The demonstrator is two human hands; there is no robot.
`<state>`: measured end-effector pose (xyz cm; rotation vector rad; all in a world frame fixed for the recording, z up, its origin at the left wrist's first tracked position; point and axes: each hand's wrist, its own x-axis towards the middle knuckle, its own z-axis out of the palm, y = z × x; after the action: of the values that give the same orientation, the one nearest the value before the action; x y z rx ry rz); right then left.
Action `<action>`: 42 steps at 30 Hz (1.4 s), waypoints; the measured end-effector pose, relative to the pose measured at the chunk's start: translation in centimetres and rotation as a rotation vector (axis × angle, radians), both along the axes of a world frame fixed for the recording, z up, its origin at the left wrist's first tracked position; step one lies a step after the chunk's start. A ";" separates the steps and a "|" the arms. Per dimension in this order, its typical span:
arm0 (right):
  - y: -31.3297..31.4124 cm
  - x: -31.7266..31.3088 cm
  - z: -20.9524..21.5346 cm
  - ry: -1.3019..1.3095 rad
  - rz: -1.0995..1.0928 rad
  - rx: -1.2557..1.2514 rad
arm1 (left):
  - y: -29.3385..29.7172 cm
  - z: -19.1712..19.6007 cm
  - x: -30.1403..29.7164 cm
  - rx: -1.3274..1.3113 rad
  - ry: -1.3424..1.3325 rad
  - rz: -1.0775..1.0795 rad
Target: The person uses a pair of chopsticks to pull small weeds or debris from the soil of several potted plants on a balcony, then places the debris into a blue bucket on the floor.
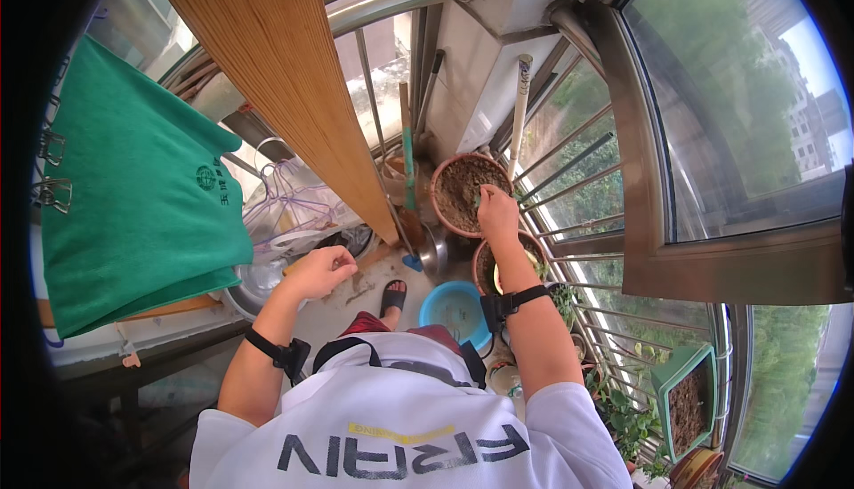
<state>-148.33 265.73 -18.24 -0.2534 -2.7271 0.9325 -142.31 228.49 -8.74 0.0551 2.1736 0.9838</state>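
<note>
A round terracotta-coloured pot (436,200) full of loose brown soil (461,177) stands by the corner pillar. My right hand (496,210) reaches over its near right side, fingers pinched together low at the soil. A tiny greenish bit shows by the fingertips, too small to name. Farther left, my left hand (322,273) hangs in the air above the floor, its fingers curled in toward the thumb. Whatever it may hold is hidden. Under my right wrist is a second brown pot (485,268), partly covered by my forearm.
A light blue basin (458,307) sits on the floor near my foot. A wooden board (276,62) slants across the upper left, beside a hanging green cloth (133,195). Metal railings and an opened window (738,258) line the right, with a green planter (685,400) below.
</note>
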 end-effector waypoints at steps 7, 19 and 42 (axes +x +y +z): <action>0.8 0.8 0.4 -0.028 -0.085 -0.048 | -0.6 -0.8 0.0 0.013 0.079 -0.021; -0.4 2.4 0.8 0.004 -0.058 -0.064 | -0.8 -1.2 -0.1 0.049 0.068 -0.019; 7.9 1.7 -2.6 -0.100 -0.287 -0.001 | -2.1 -1.6 0.4 0.059 0.001 0.019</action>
<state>-146.68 273.63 -20.82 -0.6878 -2.6810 0.8598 -141.91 226.38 -10.37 0.0634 2.1490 1.0590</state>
